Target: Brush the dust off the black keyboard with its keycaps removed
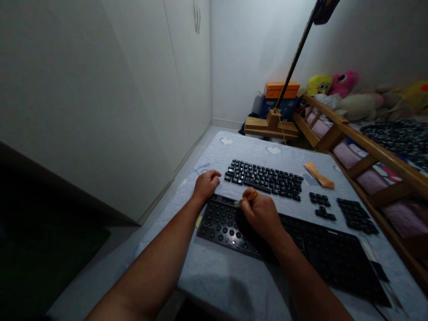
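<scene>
A black keyboard base (pixel 321 254) with its keycaps taken off lies across the pale blue cloth-covered table (pixel 230 276). Behind it the removed keycaps (pixel 264 178) are laid out in rows, with smaller groups (pixel 356 215) to the right. My left hand (pixel 206 185) is curled at the base's far left corner, resting on the table edge of the board. My right hand (pixel 262 214) is closed in a pinch over the base, holding a small orange-tipped tool (pixel 251 195) against it.
An orange cloth strip (pixel 319 175) lies behind the keycaps. A wooden stand (pixel 271 125) with a black pole rises at the table's far end. A wooden bed rail (pixel 364 147) runs along the right. White wardrobe doors (pixel 133 89) stand on the left.
</scene>
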The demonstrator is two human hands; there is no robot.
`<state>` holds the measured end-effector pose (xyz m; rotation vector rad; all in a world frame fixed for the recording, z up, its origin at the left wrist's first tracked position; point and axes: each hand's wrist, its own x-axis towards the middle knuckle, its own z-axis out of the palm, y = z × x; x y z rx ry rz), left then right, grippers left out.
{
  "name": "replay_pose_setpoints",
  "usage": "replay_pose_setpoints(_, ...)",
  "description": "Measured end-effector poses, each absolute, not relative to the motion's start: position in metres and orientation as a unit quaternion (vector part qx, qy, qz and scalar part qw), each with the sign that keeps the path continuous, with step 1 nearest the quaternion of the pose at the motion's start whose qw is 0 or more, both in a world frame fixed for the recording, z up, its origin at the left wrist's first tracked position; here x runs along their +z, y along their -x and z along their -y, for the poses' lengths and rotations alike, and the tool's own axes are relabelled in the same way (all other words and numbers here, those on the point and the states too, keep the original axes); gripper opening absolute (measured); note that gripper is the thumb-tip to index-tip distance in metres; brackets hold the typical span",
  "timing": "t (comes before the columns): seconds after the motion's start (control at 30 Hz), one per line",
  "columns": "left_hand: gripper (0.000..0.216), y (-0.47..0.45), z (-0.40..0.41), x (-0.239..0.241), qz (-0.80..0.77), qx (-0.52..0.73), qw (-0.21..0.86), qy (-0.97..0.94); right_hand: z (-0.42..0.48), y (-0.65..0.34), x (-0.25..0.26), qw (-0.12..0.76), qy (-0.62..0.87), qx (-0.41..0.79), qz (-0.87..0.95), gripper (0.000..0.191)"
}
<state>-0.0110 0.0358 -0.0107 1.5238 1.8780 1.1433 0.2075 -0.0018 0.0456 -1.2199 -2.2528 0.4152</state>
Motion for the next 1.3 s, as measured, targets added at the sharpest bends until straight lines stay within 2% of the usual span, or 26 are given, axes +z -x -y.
replay_pose_setpoints(0.1,0.029,0.011,-0.036,-0.011,-0.687,0.411,0.231,-0.553,0.001,-0.212,0.050,0.314,0.456,0.153,0.819,0.014)
replay_pose_setpoints(0.2,0.029,0.011,-0.036,-0.011,-0.686,0.410,0.231,-0.555,0.004,-0.206,0.051,0.346,0.420,0.209,0.813,0.015)
replay_pose_setpoints(0.33,0.030,0.010,-0.036,-0.010,-0.685,0.411,0.228,-0.557,0.010,-0.193,0.045,0.328,0.379,0.272,0.821,0.016)
replay_pose_setpoints(0.6,0.029,0.011,-0.035,-0.011,-0.685,0.410,0.227,-0.559,0.003,-0.202,0.046,0.234,0.442,0.136,0.855,0.015)
replay_pose_setpoints(0.7,0.029,0.012,-0.036,-0.013,-0.686,0.408,0.230,-0.557,-0.001,-0.213,0.053,0.248,0.465,0.097,0.844,0.012)
replay_pose_setpoints(0.87,0.029,0.012,-0.037,-0.014,-0.685,0.408,0.222,-0.562,0.003,-0.211,0.057,0.326,0.435,0.163,0.823,0.015)
replay_pose_setpoints(1.0,0.029,0.011,-0.037,-0.013,-0.681,0.411,0.225,-0.562,0.009,-0.198,0.051,0.313,0.382,0.239,0.836,0.017)
replay_pose_setpoints(1.17,0.029,0.012,-0.037,-0.013,-0.681,0.411,0.227,-0.561,0.006,-0.200,0.046,0.253,0.422,0.171,0.853,0.016)
replay_pose_setpoints(1.3,0.028,0.013,-0.037,-0.014,-0.680,0.410,0.222,-0.565,0.001,-0.212,0.050,0.262,0.471,0.104,0.836,0.013)
